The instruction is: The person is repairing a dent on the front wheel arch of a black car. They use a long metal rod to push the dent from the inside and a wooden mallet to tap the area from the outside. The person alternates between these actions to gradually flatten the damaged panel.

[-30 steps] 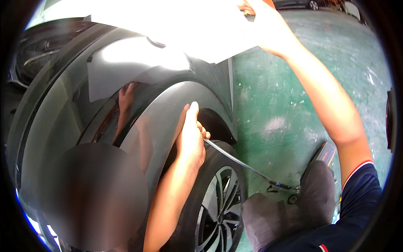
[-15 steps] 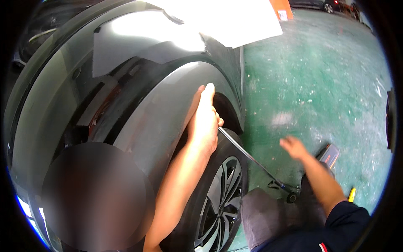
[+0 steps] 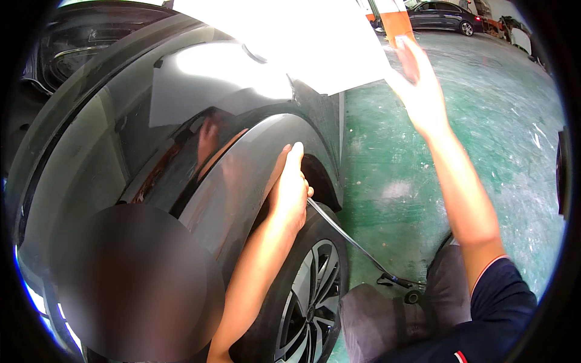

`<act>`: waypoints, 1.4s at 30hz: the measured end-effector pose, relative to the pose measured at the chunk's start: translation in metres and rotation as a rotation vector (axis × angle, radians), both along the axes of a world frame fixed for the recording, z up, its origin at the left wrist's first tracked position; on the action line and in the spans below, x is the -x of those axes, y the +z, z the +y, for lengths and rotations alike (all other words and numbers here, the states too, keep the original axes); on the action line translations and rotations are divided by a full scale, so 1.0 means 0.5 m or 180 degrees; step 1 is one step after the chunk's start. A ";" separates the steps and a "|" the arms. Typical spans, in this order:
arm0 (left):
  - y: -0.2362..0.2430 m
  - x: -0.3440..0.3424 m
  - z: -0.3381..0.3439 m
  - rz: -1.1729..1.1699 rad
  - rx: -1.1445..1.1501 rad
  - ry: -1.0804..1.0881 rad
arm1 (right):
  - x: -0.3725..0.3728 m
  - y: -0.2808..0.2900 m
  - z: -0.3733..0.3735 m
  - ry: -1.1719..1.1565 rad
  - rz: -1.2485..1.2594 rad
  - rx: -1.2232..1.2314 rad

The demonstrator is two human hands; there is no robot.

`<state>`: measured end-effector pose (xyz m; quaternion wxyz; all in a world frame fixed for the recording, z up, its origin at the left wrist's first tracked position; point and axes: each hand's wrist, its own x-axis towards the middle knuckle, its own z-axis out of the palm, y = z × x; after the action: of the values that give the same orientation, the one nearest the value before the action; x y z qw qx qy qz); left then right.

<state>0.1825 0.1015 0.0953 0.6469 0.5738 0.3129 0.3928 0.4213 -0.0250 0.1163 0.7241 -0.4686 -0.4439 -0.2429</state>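
My left hand is at the lip of the dark grey fender. Its thumb lies along the painted edge while the other fingers curl round a long metal rod. From there the rod slopes down past the tire, its dark handle end near my knees. My right hand is raised beside the corner of a glaring white panel, fingers apart and a little blurred. Whether it touches the panel I cannot tell. The rod's upper end is hidden in the wheel arch.
Below the arch is a wheel with a spoked rim. The panel's glare reflects on the bodywork. Green floor stretches off to the right, with a dark parked car and an orange post at the back. A blurred round patch covers the lower left.
My right hand has risen from near my knees to the white panel's edge. My left hand keeps its grip on the rod. The view has tilted up slightly.
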 end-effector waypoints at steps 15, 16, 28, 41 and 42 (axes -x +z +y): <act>-0.022 -0.052 -0.011 -0.0065 -0.0004 -0.0291 | -0.173 0.208 0.054 0.0615 -0.0247 0.1320; -0.024 -0.053 -0.012 -0.0048 0.0031 -0.0259 | -0.168 0.199 0.053 0.0563 -0.0245 0.1348; -0.027 -0.043 0.003 0.0046 0.0016 -0.0355 | -0.073 0.163 0.099 -0.0468 -0.0777 0.1384; -0.024 -0.058 -0.012 -0.0013 -0.0291 -0.0305 | -0.084 0.092 0.116 -0.2211 -0.1011 0.1222; -0.039 -0.070 0.007 -0.0019 -0.0359 -0.0316 | -0.113 0.077 0.127 -0.1735 -0.0804 0.0863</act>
<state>0.2176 0.1049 0.0759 0.6332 0.6230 0.2594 0.3789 0.4777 0.0384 0.1547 0.5027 -0.6284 -0.4168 -0.4226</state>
